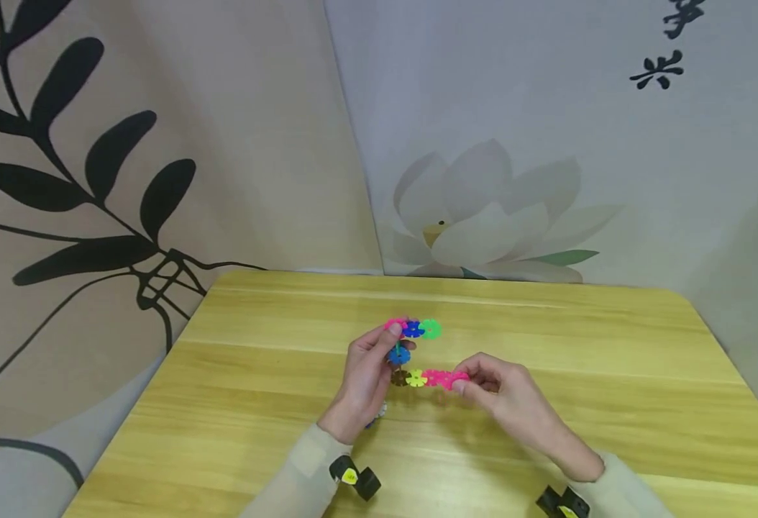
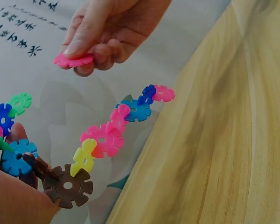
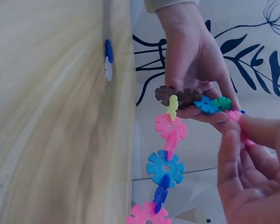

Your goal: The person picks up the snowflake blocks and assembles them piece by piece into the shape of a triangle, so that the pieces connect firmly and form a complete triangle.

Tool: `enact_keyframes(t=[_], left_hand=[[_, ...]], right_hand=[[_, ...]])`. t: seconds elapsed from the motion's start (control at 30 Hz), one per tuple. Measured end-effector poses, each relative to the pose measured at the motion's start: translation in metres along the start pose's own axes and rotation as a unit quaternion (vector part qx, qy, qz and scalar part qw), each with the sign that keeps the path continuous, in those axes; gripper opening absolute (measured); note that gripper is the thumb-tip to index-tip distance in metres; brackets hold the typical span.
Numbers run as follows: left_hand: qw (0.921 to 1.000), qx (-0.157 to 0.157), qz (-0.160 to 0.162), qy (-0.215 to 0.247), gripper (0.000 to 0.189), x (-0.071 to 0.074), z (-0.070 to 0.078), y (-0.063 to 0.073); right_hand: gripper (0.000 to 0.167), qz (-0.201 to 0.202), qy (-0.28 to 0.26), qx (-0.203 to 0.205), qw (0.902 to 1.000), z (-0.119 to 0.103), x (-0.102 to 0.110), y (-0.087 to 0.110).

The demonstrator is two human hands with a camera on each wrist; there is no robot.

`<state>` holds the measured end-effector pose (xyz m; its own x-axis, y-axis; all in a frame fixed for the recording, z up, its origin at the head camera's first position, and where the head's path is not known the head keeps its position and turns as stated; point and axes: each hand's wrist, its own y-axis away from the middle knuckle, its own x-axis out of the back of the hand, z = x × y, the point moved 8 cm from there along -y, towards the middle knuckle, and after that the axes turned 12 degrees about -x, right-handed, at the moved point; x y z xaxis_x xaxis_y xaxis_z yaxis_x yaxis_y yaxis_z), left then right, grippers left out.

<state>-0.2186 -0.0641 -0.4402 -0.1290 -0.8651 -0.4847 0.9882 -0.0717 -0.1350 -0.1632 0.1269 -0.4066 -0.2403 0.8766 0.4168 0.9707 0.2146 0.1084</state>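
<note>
My left hand (image 1: 364,370) grips a branching chain of notched plastic snowflake discs, thumb over a pink disc (image 1: 393,326) at the top. A dark blue disc (image 1: 413,329) and a green disc (image 1: 431,329) stick out beyond it. Lower down, a brown disc (image 2: 68,186) joins a yellow disc (image 2: 84,158). From there the branch runs through pink discs (image 2: 102,140), a light blue disc (image 2: 134,111) and a dark blue disc (image 2: 148,94) to a pink end disc (image 2: 164,93). Between thumb and fingers, my right hand (image 1: 511,403) pinches a separate pink disc (image 2: 72,60), apart from the chain.
Behind my left wrist, a blue disc (image 3: 108,50) and a white disc (image 3: 108,69) lie on the wooden table (image 1: 256,403). A printed curtain (image 1: 275,144) hangs along the table's far edge.
</note>
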Motion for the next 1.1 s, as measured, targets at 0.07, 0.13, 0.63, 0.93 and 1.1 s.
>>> enact_keyframes(t=[0.07, 0.13, 0.63, 0.93, 1.1], left_hand=[[1.0, -0.005, -0.008, -0.001, 0.019, -0.002, 0.001, 0.0], [0.9998, -0.01, -0.017, -0.001, 0.019, -0.004, 0.001, 0.001], [0.9991, -0.025, -0.026, -0.024, 0.017, -0.008, 0.005, 0.008], [0.9982, -0.038, -0.036, -0.028, 0.02, -0.01, 0.006, 0.012], [0.9975, -0.048, -0.044, -0.027, 0.02, -0.01, 0.006, 0.012]], right_hand=[[0.012, 0.006, -0.02, -0.01, 0.9997, 0.001, 0.002, -0.001], [0.01, 0.014, -0.028, -0.013, 0.9994, 0.001, 0.004, -0.002], [0.024, 0.044, -0.092, -0.044, 0.9938, -0.001, 0.017, -0.008], [0.031, 0.046, -0.102, -0.057, 0.9921, -0.003, 0.019, -0.011], [0.031, 0.053, -0.098, -0.052, 0.9924, -0.007, 0.02, -0.012]])
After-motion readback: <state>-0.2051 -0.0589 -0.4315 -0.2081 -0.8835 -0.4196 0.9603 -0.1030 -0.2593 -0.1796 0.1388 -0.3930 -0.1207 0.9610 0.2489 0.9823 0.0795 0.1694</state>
